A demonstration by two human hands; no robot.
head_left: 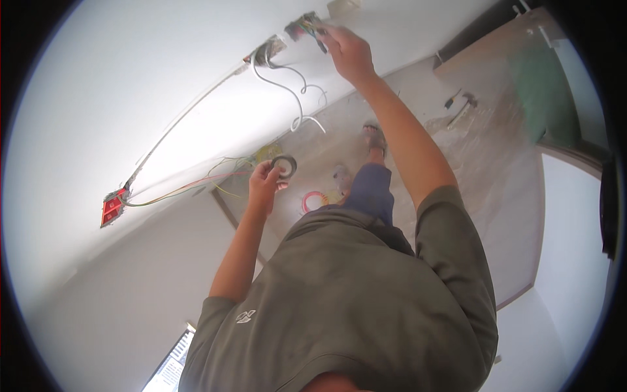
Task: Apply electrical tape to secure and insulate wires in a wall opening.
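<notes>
Your left hand (pixel 262 188) pinches the tape (pixel 294 167) in its fingers, near the centre. Your right hand (pixel 349 55) reaches the wires (pixel 302 27) at 12 o'clock; blur hides whether its fingers pinch one. The wiring looks partly done: wires stick out of the wall (pixel 209 117), the white cables (pixel 261 77) between 11 and 12 hang loose, and the red box (pixel 113 208) at 9 shows no cover. The wall bounds you from 9 to 12; floor (pixel 490 209) stretches toward 3.

Right hand (pixel 351 55) raised, arm (pixel 406 130) outstretched; left hand (pixel 262 187) lower, half-curled.
</notes>
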